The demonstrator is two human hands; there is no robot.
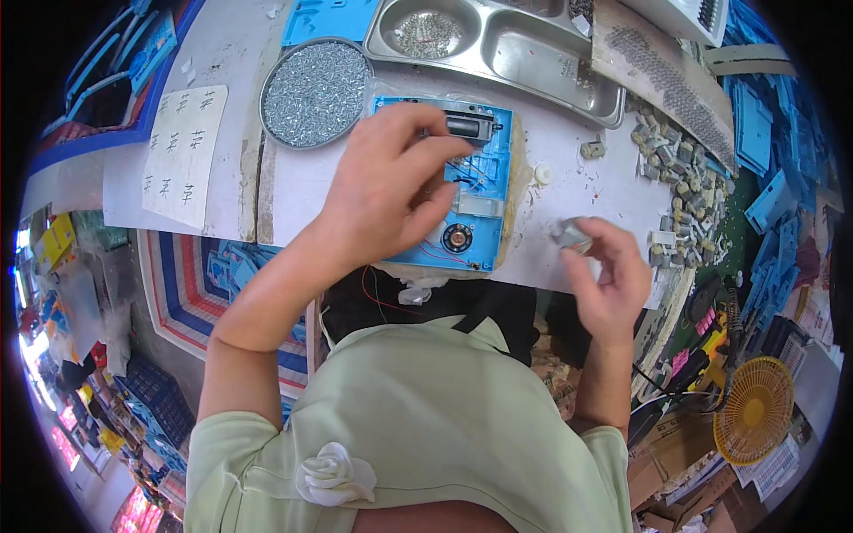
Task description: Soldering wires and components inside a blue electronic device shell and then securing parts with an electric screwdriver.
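A blue plastic housing point(500, 169) lies in front of me. It holds a black cylinder point(464, 128) in a metal-edged frame near the top, a pale clear block point(478, 206), thin wires and a small round speaker point(457, 237) near the bottom. Over its left half hovers my left hand point(391, 178), fingers bent and apart, with nothing visible between them; the hand hides that side of the housing. To the right, above the table edge, my right hand point(613, 280) pinches a small silver-grey motor point(571, 236) between thumb and fingers.
Left of the housing stands a round tray point(267, 98) of screws. Behind it is a steel compartment tray point(498, 67) with small parts. Loose small motors point(680, 191) pile up at the right, beside a board point(613, 67) bearing rows of tiny parts. A yellow fan point(755, 406) stands lower right.
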